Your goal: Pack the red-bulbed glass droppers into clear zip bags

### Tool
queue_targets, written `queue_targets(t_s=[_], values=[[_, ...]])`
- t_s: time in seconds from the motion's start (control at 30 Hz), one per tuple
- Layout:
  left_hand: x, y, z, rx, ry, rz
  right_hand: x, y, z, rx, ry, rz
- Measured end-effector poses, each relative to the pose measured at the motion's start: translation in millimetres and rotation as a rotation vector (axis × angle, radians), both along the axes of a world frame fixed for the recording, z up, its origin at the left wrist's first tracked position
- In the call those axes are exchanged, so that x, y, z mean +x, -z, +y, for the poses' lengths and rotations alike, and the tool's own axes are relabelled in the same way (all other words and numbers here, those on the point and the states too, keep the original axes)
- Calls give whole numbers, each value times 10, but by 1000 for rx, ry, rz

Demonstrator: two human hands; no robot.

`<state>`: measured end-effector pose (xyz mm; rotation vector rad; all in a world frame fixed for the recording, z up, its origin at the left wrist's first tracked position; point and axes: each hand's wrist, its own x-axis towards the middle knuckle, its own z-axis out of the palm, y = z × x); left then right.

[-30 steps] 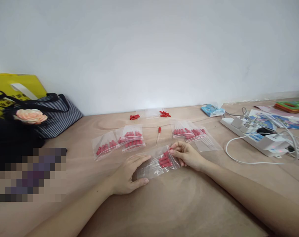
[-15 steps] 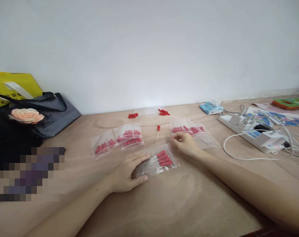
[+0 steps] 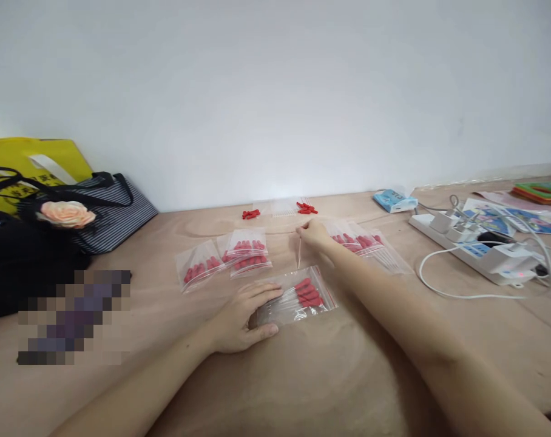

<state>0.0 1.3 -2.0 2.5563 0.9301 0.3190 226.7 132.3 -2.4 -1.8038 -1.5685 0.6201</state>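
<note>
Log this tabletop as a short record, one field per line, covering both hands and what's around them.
Left hand: open, resting at the left end of the nearest clear bag
Right hand: fingertips pinched at the top of a single dropper
Nearest bag contents: red-topped droppers, tops toward the zip edge
Left group: overlapping filled bags
Right group: overlapping filled bags, partly behind the right arm
Back: two small red piles
Far right: power strip with cables
</note>
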Motion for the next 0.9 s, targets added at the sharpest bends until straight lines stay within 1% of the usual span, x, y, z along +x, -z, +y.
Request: queue_targets(t_s=[0.1,0.13,0.17,0.2,0.27,0.33,0.4,0.67,0.8,0.9], values=[[-9,19,7,0,-11,3,274,-58,-272,117,55,158],[-13,29,11,5,-13,2,373,-56,-387,233,86,319],[-16,38,16,8,-14,3,466,-41,-504,326,98,437],[-20,48,21,14,-14,2,546,-14,-617,388,99,506],[-25,64,30,22,-7,-5,658,65,-805,414,84,570],[-31,73,36,25,2,-7,700,145,-918,395,92,600],[-38,74,39,26,5,-3,690,198,-959,362,108,633],[-31,56,30,17,-6,28,529,260,-975,216,120,883],[-39,69,25,16,-40,24,438,286,-1063,102,40,1036],[-49,79,25,16,-40,25,393,281,-1120,0,-95,1098]])
